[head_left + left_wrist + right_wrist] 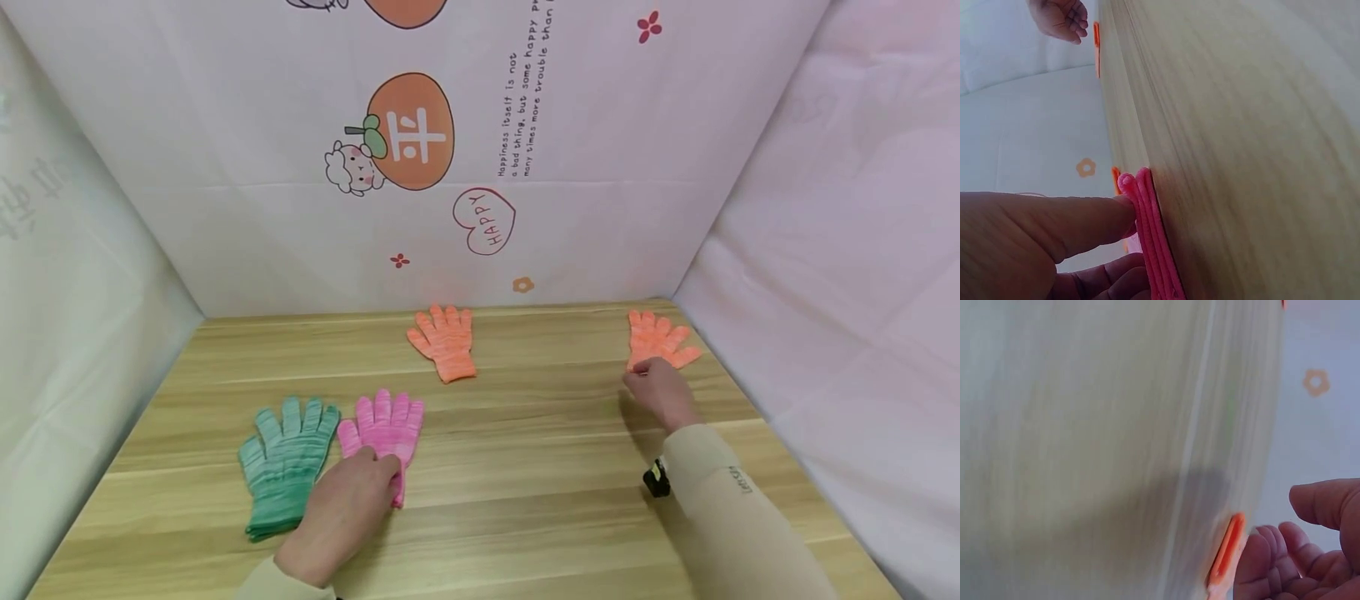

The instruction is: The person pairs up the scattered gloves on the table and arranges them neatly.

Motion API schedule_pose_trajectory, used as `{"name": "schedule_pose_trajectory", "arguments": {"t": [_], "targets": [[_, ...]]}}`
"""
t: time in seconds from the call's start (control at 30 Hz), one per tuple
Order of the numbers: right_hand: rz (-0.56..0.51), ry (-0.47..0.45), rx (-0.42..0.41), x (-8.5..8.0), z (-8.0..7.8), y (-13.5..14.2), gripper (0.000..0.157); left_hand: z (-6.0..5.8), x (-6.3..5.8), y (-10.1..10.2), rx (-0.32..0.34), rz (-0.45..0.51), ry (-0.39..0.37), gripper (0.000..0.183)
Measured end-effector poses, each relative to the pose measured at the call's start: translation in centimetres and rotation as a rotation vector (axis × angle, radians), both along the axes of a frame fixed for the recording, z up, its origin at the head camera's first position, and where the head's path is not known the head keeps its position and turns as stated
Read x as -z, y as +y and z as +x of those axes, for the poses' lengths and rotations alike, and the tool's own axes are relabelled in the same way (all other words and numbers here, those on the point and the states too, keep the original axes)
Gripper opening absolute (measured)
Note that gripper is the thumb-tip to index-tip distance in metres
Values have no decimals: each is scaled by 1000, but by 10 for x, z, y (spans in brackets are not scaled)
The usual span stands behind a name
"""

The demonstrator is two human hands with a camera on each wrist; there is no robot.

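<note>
A pink knitted glove (pixel 384 421) lies on the wood-grain table, fingers pointing away. My left hand (pixel 345 508) rests over its cuff, the thumb touching the layered cuff edge (pixel 1155 240) and standing apart from the loosely bent fingers. Beside it on the left is a green glove (pixel 288 462), spread flat. At the far right lies an orange glove (pixel 651 337). My right hand (pixel 662 392) hovers at that glove's cuff (pixel 1227 553), thumb and relaxed fingers apart with nothing between them. Another orange glove (pixel 450 342) lies flat at the back middle.
A white printed cloth (pixel 270 192) hangs behind the table (pixel 525 467), with more white cloth (pixel 862 250) along both sides. The right sleeve carries a small black wrist device (pixel 657 479).
</note>
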State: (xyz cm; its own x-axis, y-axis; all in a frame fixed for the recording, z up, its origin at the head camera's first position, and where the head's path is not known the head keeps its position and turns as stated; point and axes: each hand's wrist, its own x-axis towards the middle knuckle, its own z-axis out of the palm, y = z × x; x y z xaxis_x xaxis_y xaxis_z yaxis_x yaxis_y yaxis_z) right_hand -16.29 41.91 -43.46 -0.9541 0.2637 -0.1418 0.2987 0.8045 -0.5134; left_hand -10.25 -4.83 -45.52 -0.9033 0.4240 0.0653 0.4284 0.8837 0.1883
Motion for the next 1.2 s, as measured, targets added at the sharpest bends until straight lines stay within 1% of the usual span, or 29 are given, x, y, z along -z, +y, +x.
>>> {"name": "schedule_pose_trajectory", "arguments": {"t": [0.2, 0.37, 0.43, 0.57, 0.63, 0.77, 0.9, 1.03, 1.1, 1.2], "targets": [[11, -20, 57, 5, -5, 25, 66, -1, 1, 0, 3, 8, 10, 25], [38, -72, 106, 6, -8, 40, 69, -2, 2, 1, -4, 28, -4, 24], [52, -90, 116, 6, -9, 43, 69, -2, 2, 1, -9, 37, -14, 25], [60, -118, 138, 5, -9, 42, 59, -2, 2, 2, -13, 46, -35, 25], [69, -126, 139, 6, -10, 43, 57, -2, 2, 3, -11, 46, -35, 25], [84, -132, 149, 9, -10, 45, 62, -1, 3, 3, -4, 42, -15, 24], [77, -149, 169, 7, -9, 47, 64, -1, 2, 4, 2, 27, -1, 22], [79, -170, 167, 7, -10, 50, 68, -1, 2, 5, 5, 14, 13, 20], [85, -178, 164, 8, -10, 52, 66, -1, 2, 4, 6, 12, 17, 20], [87, -187, 167, 10, -12, 53, 59, -1, 2, 4, 3, 16, 13, 19]]}}
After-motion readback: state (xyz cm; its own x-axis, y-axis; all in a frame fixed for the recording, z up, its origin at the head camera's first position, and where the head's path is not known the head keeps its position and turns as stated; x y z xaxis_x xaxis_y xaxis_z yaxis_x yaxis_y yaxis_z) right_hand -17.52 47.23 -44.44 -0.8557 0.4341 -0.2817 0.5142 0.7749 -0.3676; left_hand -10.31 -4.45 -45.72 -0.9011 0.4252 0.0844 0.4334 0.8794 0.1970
